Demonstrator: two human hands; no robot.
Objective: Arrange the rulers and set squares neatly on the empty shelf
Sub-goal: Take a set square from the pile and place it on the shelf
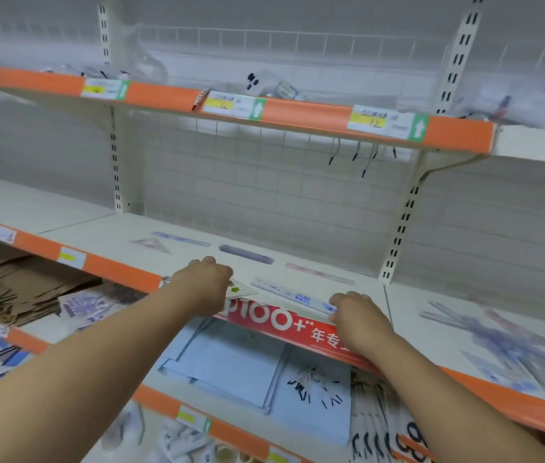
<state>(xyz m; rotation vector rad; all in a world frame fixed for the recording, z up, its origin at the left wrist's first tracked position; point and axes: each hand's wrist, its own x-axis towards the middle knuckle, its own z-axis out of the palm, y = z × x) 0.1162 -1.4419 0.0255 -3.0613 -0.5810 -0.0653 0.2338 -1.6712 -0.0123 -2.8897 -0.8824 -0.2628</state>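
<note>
On the white middle shelf (pixel 104 228) lie a blue ruler (pixel 181 239), a small set square (pixel 152 244), a purple ruler (pixel 246 254) and a pink ruler (pixel 319 273). My left hand (pixel 204 282) rests fingers-down on a clear set square (pixel 239 289) near the shelf's front edge. My right hand (pixel 354 310) pinches the right end of a clear ruler with blue marks (pixel 293 295), which lies along the front edge. A loose pile of rulers and set squares (pixel 505 342) sits on the shelf section to the right.
An orange-edged upper shelf (pixel 298 113) with price tags hangs overhead. Wire hooks (pixel 364 158) dangle from the grid back panel. A red banner (pixel 298 325) runs along the shelf front. Below are blue paper packs (pixel 231 365) and, at left, flattened cardboard (pixel 14 289).
</note>
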